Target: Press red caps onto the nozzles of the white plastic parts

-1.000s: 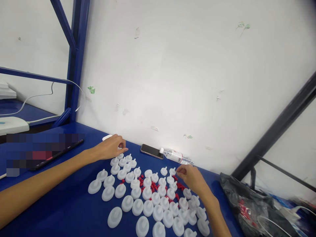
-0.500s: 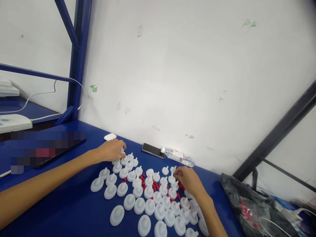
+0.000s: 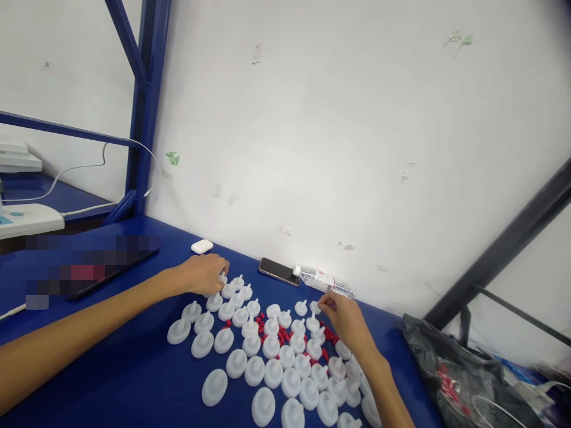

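Several white round plastic pieces (image 3: 263, 356), each with a short stem, stand in rows on the blue table (image 3: 134, 368). Small red bits (image 3: 281, 336) lie among them. My left hand (image 3: 203, 274) rests at the far left end of the rows, fingers curled over a white piece there. My right hand (image 3: 345, 318) is at the far right end, fingertips pinched beside a white piece (image 3: 314, 307); whether it holds a red bit I cannot tell.
A dark phone (image 3: 280, 271) and a lying plastic bottle (image 3: 323, 281) sit against the white wall. A small white case (image 3: 202, 246) lies behind my left hand. A black bag (image 3: 450, 368) sits at right, a dark tablet (image 3: 107, 270) at left.
My left hand has dropped from just beyond the rows onto the far-left piece. My right hand dipped toward the red bits, then rose again to the far right piece.
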Demonstrator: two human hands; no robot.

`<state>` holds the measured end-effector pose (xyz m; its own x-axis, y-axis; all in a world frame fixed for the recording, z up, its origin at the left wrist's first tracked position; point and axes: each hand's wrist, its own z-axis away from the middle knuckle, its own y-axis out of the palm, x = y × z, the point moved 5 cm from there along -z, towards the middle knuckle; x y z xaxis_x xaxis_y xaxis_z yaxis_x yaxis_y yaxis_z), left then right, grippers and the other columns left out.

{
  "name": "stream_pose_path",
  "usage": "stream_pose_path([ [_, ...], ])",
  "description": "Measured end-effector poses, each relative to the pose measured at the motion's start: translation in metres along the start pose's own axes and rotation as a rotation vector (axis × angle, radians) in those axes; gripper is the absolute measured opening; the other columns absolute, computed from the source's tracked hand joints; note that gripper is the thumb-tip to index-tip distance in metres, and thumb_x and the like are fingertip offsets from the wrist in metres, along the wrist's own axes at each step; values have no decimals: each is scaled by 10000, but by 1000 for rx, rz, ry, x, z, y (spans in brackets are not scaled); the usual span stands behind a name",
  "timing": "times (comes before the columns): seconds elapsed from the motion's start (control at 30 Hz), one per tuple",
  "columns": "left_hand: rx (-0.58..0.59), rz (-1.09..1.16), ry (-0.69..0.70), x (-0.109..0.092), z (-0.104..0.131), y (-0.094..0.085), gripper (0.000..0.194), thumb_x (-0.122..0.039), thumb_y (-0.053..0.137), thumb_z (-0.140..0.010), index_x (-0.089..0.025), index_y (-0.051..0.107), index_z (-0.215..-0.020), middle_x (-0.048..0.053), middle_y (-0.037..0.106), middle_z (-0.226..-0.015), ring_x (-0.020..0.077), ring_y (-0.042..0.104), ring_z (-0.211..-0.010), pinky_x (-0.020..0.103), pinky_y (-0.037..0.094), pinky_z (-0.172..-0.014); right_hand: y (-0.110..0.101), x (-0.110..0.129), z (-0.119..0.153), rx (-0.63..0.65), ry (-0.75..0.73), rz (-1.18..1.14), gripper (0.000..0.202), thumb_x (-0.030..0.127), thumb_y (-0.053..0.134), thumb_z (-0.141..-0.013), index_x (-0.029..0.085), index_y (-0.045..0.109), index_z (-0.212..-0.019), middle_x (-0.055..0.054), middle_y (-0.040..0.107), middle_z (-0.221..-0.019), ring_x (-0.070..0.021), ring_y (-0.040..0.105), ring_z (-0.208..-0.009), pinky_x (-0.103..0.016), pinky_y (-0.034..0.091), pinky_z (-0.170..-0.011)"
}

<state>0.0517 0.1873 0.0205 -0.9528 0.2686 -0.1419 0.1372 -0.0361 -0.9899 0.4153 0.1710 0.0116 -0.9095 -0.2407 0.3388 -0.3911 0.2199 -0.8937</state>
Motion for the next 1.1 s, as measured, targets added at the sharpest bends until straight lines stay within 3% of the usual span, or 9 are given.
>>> stream_pose_path([
  [0.13, -55, -13, -4, 1, -1, -2, 298, -394, 688, -934, -158, 662, -1115, 62, 698, -1045, 222, 678, -949, 423, 573, -841, -3, 6, 1, -85, -40, -58, 214, 281, 558, -915, 234, 733, -1027, -51, 781, -947, -255, 726, -881, -358, 506, -804],
  [0.27, -234, -15, 5, -5, 1, -12, 282, -382, 599, -972, -151, 643, -1127, 69, 705, -979, 234, 688, -901, 426, 562, -814, -14, 16, 3, -184, -63, -110, 274, 350, 524, -935, 229, 758, -1009, -83, 772, -1022, -292, 708, -941, -416, 491, -865],
  [0.4, -415, 0, 121, -23, 9, -23, 305, -358, 484, -992, -171, 620, -1191, 102, 696, -1131, 266, 700, -933, 396, 547, -768, -28, 31, 7, -267, -50, -196, 242, 398, 585, -914, 232, 752, -969, -77, 776, -938, -296, 712, -861, -420, 497, -816],
  [0.5, -513, -12, 231, -37, 17, -26, 355, -389, 432, -1024, -169, 603, -1244, 99, 661, -1161, 224, 694, -816, 349, 528, -681, -33, 47, 11, -293, -53, -308, 227, 432, 640, -900, 232, 745, -914, -61, 781, -889, -283, 725, -860, -400, 517, -830],
  [0.63, -610, -36, 407, -56, 28, -23, 360, -391, 458, -1038, -180, 564, -1311, 84, 634, -1120, 186, 667, -766, 297, 488, -601, -30, 75, 18, -245, -102, -497, 224, 461, 714, -870, 243, 762, -879, -32, 790, -905, -244, 732, -872, -353, 543, -855],
  [0.87, -763, -13, 682, -97, 59, -12, 292, -430, 475, -1047, -201, 572, -1201, 66, 657, -1118, 180, 684, -840, 281, 483, -586, -13, 110, 30, -96, -161, -726, 190, 419, 806, -810, 235, 810, -857, -52, 801, -883, -249, 725, -861, -346, 566, -799],
  [1.1, -848, 35, 718, -108, 71, -11, 278, -390, 430, -1068, -169, 566, -1166, 59, 698, -997, 191, 699, -828, 285, 452, -544, -7, 113, 32, -38, -167, -844, 163, 384, 832, -789, 234, 819, -851, -55, 806, -863, -237, 735, -826, -336, 583, -771],
])
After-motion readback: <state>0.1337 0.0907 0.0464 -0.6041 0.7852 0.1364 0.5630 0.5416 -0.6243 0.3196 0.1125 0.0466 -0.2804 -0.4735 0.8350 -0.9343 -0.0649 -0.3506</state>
